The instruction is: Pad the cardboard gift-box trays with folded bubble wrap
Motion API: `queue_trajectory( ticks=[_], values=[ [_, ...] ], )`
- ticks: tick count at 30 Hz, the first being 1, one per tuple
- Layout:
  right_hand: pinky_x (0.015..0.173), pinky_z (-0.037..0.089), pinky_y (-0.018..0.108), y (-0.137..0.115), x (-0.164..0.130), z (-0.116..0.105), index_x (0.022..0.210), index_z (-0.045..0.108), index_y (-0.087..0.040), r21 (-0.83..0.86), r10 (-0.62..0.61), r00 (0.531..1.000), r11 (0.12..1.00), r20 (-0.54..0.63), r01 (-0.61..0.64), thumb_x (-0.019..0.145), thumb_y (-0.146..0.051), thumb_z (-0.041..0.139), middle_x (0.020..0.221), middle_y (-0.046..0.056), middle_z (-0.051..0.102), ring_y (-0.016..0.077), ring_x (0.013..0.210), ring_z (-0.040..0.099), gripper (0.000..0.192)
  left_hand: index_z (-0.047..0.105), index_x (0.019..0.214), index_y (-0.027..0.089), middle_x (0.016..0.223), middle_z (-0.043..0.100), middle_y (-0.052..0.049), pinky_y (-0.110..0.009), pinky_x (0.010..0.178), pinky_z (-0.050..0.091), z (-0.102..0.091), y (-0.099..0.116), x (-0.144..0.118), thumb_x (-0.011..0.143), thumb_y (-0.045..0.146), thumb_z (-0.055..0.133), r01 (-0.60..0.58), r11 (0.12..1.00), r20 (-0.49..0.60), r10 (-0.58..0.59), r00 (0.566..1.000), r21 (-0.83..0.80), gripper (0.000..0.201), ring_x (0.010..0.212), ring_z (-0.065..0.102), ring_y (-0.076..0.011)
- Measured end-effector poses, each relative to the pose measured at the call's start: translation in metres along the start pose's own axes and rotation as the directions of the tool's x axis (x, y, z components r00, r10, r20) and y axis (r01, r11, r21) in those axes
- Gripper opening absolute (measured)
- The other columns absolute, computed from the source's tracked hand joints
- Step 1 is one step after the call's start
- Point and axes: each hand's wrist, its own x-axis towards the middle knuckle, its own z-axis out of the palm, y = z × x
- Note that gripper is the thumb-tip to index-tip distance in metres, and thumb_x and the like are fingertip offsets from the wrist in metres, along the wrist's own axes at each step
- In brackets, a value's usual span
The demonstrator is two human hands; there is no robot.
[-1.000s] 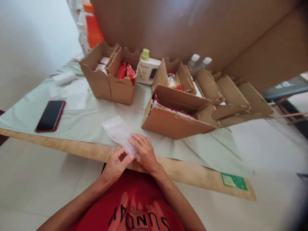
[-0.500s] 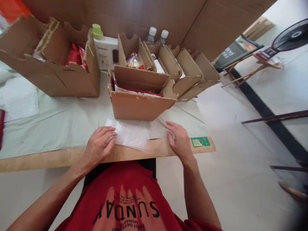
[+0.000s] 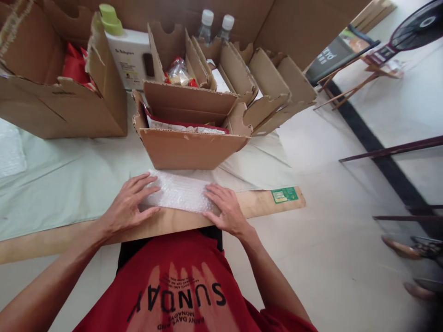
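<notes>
A sheet of clear bubble wrap (image 3: 180, 193) lies flat at the near edge of the table (image 3: 69, 184), just in front of an open cardboard box (image 3: 188, 147). My left hand (image 3: 129, 205) presses on its left end with fingers spread. My right hand (image 3: 224, 210) rests flat on its right end. Neither hand grips anything. The box holds a red-edged white packet (image 3: 183, 127).
More cardboard boxes stand behind: one at the left (image 3: 58, 101) with red packets, several dividers (image 3: 263, 87) at the right. A white bottle with green cap (image 3: 128, 50) and two clear bottles (image 3: 216, 25) stand at the back. A green label (image 3: 284, 194) marks the table edge.
The view swung right and closer. The bubble wrap was turned and laid crosswise along the table edge. My right hand came back from the right onto its right end; my left hand stays on its left end.
</notes>
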Motion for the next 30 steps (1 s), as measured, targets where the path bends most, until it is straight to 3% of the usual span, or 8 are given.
queue_trajectory(
  ticks=[5,11,16,19,22,25,28,30],
  values=[
    [0.107,0.049,0.047,0.001,0.009,0.008,0.124,0.072,-0.019,0.032,-0.065,0.998,0.997,-0.013,0.066,0.102,-0.028,0.056,0.14,0.013,0.068,0.0287,0.135,0.06,0.029,0.076,0.107,0.027,0.132,0.073,-0.008,-0.05,0.108,0.048,-0.002,-0.009,-0.001,0.098,0.042,0.056,0.056,0.998,-0.002,-0.056,0.998,-0.025,0.027,0.127,0.064,-0.0298],
    [0.099,0.052,0.041,-0.01,0.027,-0.007,0.101,0.074,-0.02,0.279,0.094,0.993,0.958,-0.071,-0.071,0.105,-0.028,0.05,0.107,0.007,0.08,0.0231,0.106,0.073,0.025,0.072,0.086,0.024,0.116,0.078,-0.008,-0.05,0.107,0.049,-0.013,0.011,0.006,0.095,0.043,0.057,0.162,0.972,-0.071,-0.175,0.982,-0.168,0.026,0.119,0.069,-0.029],
    [0.07,0.053,0.025,-0.038,0.028,-0.056,0.096,0.071,-0.02,0.63,0.292,0.956,0.744,-0.01,-0.221,0.101,-0.04,0.057,0.083,0.001,0.071,0.0143,0.076,0.066,0.025,0.071,0.093,0.026,0.091,0.078,-0.001,-0.033,0.079,0.057,-0.051,0.067,-0.003,0.094,0.048,0.061,0.315,0.892,-0.143,-0.375,0.916,-0.323,0.024,0.086,0.074,-0.0205],
    [0.065,0.052,0.024,-0.036,0.04,-0.052,0.098,0.071,-0.02,0.739,0.31,0.95,0.631,0.038,-0.236,0.098,-0.042,0.059,0.079,-0.001,0.068,0.0121,0.069,0.062,0.025,0.072,0.096,0.025,0.076,0.073,0.001,-0.03,0.07,0.053,-0.052,0.076,0.003,0.092,0.049,0.063,0.376,0.863,-0.227,-0.462,0.857,-0.337,0.026,0.07,0.068,-0.0173],
    [0.067,0.054,0.027,-0.016,0.047,-0.026,0.099,0.07,-0.019,0.657,0.385,0.923,0.701,-0.018,-0.279,0.097,-0.045,0.057,0.082,0.002,0.071,0.0146,0.072,0.065,0.029,0.071,0.108,0.023,0.075,0.072,0.0,-0.031,0.069,0.053,-0.03,0.055,0.015,0.09,0.048,0.061,0.476,0.829,-0.209,-0.541,0.814,-0.293,0.032,0.071,0.067,-0.0185],
    [0.089,0.058,0.041,0.004,0.036,-0.009,0.106,0.071,-0.018,0.396,0.424,0.862,0.868,-0.278,-0.299,0.099,-0.042,0.053,0.108,0.011,0.076,0.0243,0.1,0.071,0.03,0.066,0.127,0.019,0.104,0.075,-0.009,-0.039,0.083,0.057,-0.008,0.03,0.016,0.092,0.047,0.058,0.515,0.845,-0.262,-0.535,0.803,-0.147,0.046,0.093,0.07,-0.0248],
    [0.105,0.051,0.051,0.002,0.015,-0.009,0.116,0.071,-0.021,0.14,0.305,0.846,0.952,-0.437,-0.271,0.101,-0.034,0.051,0.124,0.013,0.074,0.0295,0.118,0.067,0.028,0.053,0.147,0.02,0.14,0.062,-0.018,-0.051,0.107,0.049,0.001,0.028,-0.002,0.098,0.044,0.055,0.365,0.928,-0.43,-0.303,0.851,0.069,0.054,0.129,0.059,-0.0335],
    [0.111,0.048,0.052,-0.015,0.01,-0.008,0.126,0.068,-0.022,0.022,0.206,0.887,0.976,-0.414,-0.216,0.103,-0.029,0.051,0.133,0.012,0.071,0.0297,0.126,0.064,0.03,0.04,0.157,0.023,0.154,0.052,-0.018,-0.054,0.117,0.041,0.005,0.037,-0.015,0.099,0.04,0.057,0.202,0.956,-0.407,-0.101,0.908,0.212,0.063,0.144,0.048,-0.036]
  ],
)
